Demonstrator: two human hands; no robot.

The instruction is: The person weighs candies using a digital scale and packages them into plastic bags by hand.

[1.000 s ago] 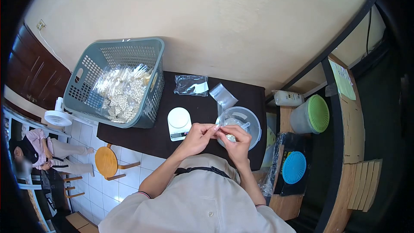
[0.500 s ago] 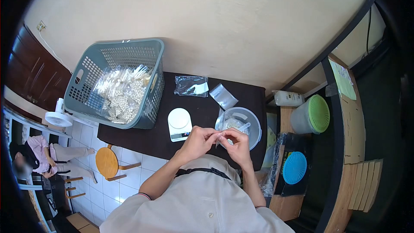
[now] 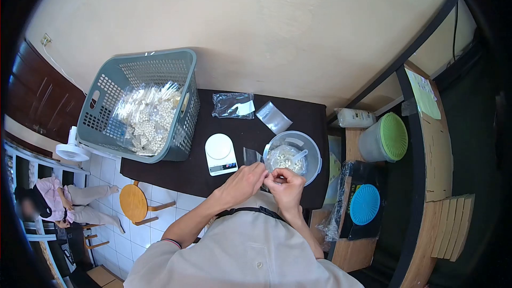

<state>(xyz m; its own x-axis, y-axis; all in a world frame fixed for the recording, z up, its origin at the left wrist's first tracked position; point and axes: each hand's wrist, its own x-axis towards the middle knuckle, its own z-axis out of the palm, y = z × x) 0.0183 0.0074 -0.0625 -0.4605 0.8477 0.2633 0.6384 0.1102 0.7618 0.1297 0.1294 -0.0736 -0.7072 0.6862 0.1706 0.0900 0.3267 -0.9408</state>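
Observation:
My left hand (image 3: 244, 183) and my right hand (image 3: 288, 186) meet at the table's front edge, fingers pinched together. Between them is a small clear plastic bag (image 3: 252, 156), part of which sticks out past my left fingers; the rest is hidden by my hands. Just beyond my right hand stands a translucent grey bucket (image 3: 316, 152) holding a clear bag of small whitish pieces (image 3: 282, 156) with a pale scoop (image 3: 300, 154) in it. A white digital scale (image 3: 219, 149) with a bare round platform lies left of my hands.
At the left, a large grey-green basket (image 3: 184, 120) holds many filled clear packets (image 3: 152, 114). Flat clear bags (image 3: 233, 105) and a stack of clear film (image 3: 273, 117) lie at the back of the dark table. A wooden stool (image 3: 133, 202) and a seated person (image 3: 58, 200) are at left.
My hands have moved slightly down and left, away from the bucket. The clear bag now shows beyond my left fingers, and more of the bucket's contents is visible.

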